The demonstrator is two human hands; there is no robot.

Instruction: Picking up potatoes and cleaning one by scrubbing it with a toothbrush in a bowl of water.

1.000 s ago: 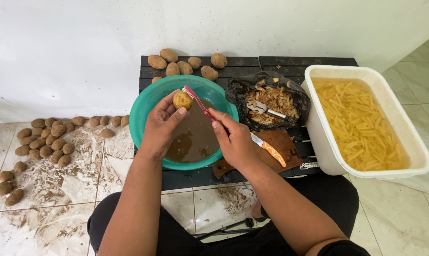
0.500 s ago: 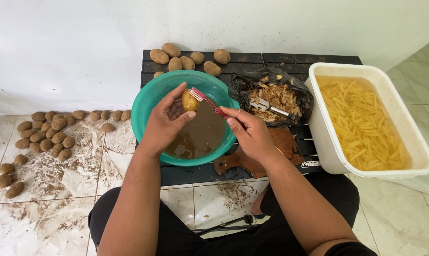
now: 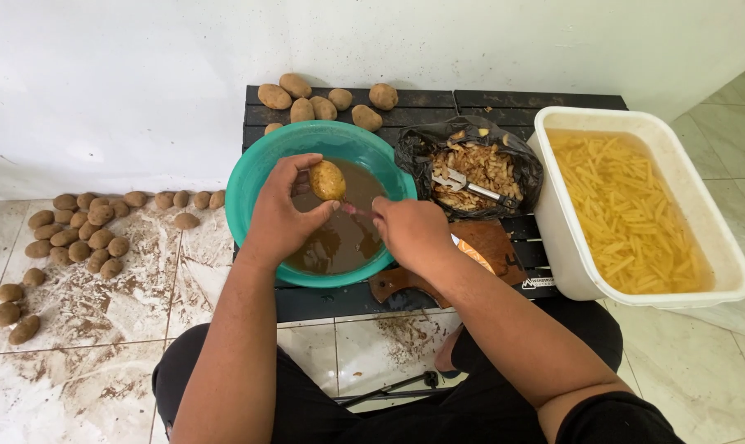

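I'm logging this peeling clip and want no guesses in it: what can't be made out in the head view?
- Tool in the right hand: only a pinkish bit shows; the grip is hidden by the fingers.
- Bottom of the teal bowl: hidden under murky brown water.
- Wooden cutting board: largely covered by the right forearm.
- Far side of the potato in the left hand: faces away.
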